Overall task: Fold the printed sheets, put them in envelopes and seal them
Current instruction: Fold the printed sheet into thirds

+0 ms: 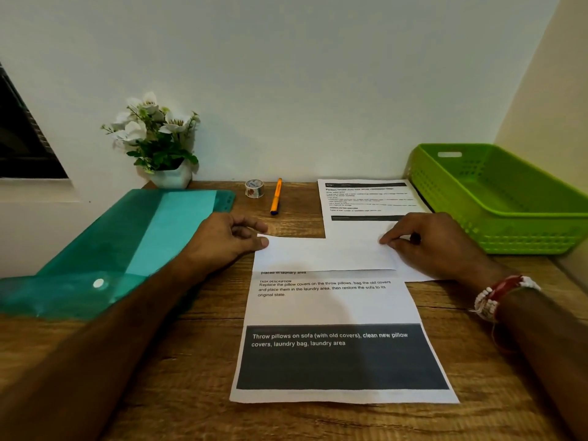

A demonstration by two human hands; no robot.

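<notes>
Left hand [229,237] and right hand [436,243] are pinching the printed sheet's [331,300] folded-over top flap, which is hiding its upper text.

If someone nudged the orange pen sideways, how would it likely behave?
The pen lies flat on the bare wooden table, touching nothing, so it would probably roll. It looks slim and plastic, so likely light and stiff. The tape roll beside it might stop it.

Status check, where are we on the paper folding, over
Left hand and right hand each pinch the folded-down top flap of the near printed sheet. First fold under way. Second sheet waits behind. No envelope visible.
</notes>
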